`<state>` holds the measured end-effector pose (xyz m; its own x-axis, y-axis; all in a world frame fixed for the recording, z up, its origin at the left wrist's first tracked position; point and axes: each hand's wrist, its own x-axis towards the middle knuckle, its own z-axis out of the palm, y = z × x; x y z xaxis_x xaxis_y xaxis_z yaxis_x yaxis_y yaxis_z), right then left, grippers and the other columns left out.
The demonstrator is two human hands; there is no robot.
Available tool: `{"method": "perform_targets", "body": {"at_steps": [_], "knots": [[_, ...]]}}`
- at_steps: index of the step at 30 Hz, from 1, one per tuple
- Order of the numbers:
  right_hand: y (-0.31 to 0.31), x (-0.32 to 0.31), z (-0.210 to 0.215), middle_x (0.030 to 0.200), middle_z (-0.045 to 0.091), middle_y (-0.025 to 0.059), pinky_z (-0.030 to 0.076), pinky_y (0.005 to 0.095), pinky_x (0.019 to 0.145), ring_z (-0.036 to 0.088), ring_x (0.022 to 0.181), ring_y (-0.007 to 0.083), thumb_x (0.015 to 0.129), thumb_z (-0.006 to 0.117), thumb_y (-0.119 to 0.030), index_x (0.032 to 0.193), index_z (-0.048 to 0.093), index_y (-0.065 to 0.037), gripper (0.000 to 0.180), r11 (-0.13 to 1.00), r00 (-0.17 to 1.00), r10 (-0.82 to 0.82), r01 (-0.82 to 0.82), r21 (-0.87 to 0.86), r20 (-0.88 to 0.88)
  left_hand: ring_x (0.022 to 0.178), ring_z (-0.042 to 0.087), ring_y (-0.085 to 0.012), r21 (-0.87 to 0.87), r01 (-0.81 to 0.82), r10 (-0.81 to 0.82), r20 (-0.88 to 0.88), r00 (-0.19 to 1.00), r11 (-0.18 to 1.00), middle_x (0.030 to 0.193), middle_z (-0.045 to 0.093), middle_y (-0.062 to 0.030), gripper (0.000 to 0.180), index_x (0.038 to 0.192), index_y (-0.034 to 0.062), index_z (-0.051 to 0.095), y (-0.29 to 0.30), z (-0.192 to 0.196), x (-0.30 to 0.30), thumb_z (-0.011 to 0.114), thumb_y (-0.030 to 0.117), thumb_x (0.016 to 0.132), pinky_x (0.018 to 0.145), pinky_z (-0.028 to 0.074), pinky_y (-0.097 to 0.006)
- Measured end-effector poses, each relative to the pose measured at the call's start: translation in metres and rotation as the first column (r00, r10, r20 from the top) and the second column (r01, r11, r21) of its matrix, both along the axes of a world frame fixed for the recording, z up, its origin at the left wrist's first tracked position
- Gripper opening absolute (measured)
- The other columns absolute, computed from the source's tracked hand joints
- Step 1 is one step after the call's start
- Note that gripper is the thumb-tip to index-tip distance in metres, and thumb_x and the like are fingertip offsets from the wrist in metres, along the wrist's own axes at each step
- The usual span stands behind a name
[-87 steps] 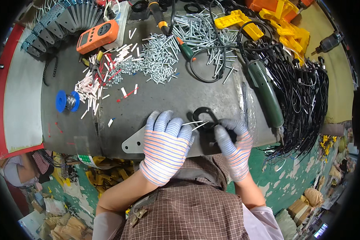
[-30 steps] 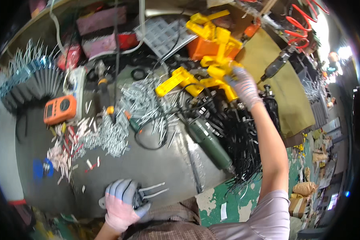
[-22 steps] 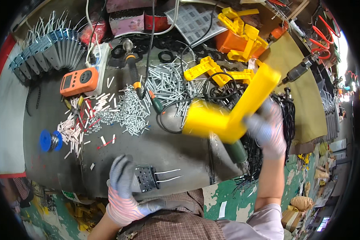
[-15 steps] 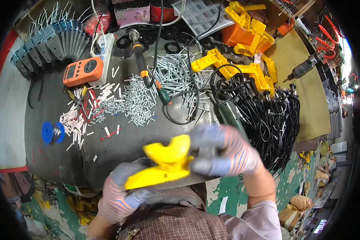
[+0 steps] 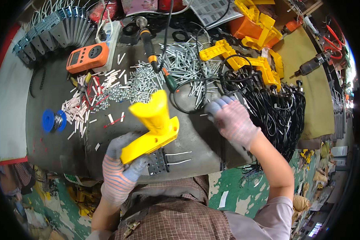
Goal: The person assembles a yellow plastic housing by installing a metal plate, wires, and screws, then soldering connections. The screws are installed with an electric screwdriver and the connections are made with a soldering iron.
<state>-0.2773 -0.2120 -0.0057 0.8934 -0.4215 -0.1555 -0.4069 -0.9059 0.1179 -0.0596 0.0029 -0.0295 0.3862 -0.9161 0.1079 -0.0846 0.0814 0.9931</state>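
Note:
In my left hand [image 5: 122, 164] is a yellow plastic housing [image 5: 151, 132] with a flared end and a flat arm with holes. Thumb and fingers are closed on the arm, and the flared end points up and away. Just below it, by my left fingertips, a dark perforated plate [image 5: 158, 163] with two pale wires lies at the table's near edge. My right hand [image 5: 234, 122], in a striped glove, is over the table left of the black cables. Its fingers are curled together next to a loose screw [image 5: 204, 115]; what they hold, if anything, is hidden.
Heaped screws [image 5: 180, 60] and white sleeves [image 5: 78, 108] lie mid-table. An orange meter [image 5: 88, 58] and blue wire spool [image 5: 54, 121] are left. A black-orange handled tool [image 5: 148, 46] hangs among looping cables. Black cables [image 5: 276, 120], yellow parts [image 5: 256, 66] and a power driver [image 5: 310, 66] are right.
My right hand has left the yellow housing and moved right and away, over the table. The housing has tilted upward in my left hand, and the perforated plate with wires now shows.

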Motion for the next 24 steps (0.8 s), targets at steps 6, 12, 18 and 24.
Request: {"method": "perform_targets", "body": {"at_steps": [6,12,18,24], "knots": [[0.047,0.008,0.027,0.08,0.063,0.0115,0.048,0.0411,0.068,0.061,0.075,0.0318,0.082,0.069,-0.015,0.092,0.065,-0.005,0.015,0.866,0.713,-0.223,-0.168,0.471,0.664,0.1,0.061,-0.0172,0.025,0.044,-0.044,0.001,0.999,0.999,0.114,0.059,-0.0089,0.048,0.126,0.0046,0.052,-0.005,0.002,-0.013,0.072,-0.002,0.083,0.088,0.051,-0.03],[0.047,0.005,0.024,0.082,0.065,0.0115,0.048,0.0425,0.069,0.061,0.075,0.034,0.079,0.071,-0.023,0.095,0.066,-0.006,0.024,0.93,0.816,-0.173,-0.049,0.364,0.551,0.097,0.063,-0.0301,0.004,0.008,-0.009,0.418,0.908,1.0,0.105,0.063,-0.0135,0.047,0.114,0.0088,0.064,-0.013,0.008,-0.011,0.081,0.008,0.07,0.083,0.051,-0.037],[0.063,0.009,0.012,0.091,0.068,0.0089,0.052,0.0288,0.073,0.066,0.086,0.0133,0.084,0.074,-0.022,0.1,0.064,0.0,0.029,0.018,0.541,-0.819,-0.31,0.951,0.192,0.094,0.066,-0.0273,0.14,0.059,-0.045,-0.1,0.994,0.988,0.106,0.064,-0.0124,0.046,0.114,0.0081,0.063,-0.001,0.004,-0.015,0.081,0.009,0.072,0.082,0.053,-0.035],[0.07,0.01,-0.015,0.087,0.065,0.0087,0.049,0.0391,0.069,0.062,0.076,0.029,0.074,0.079,-0.029,0.095,0.065,-0.006,0.034,0.922,0.749,-0.18,-0.099,0.375,0.638,0.096,0.066,-0.0207,0.11,0.136,-0.157,0.209,0.965,0.985,0.11,0.064,-0.0117,0.045,0.117,0.0025,0.057,0.003,-0.001,-0.001,0.079,0.007,0.077,0.085,0.054,-0.032]]}}
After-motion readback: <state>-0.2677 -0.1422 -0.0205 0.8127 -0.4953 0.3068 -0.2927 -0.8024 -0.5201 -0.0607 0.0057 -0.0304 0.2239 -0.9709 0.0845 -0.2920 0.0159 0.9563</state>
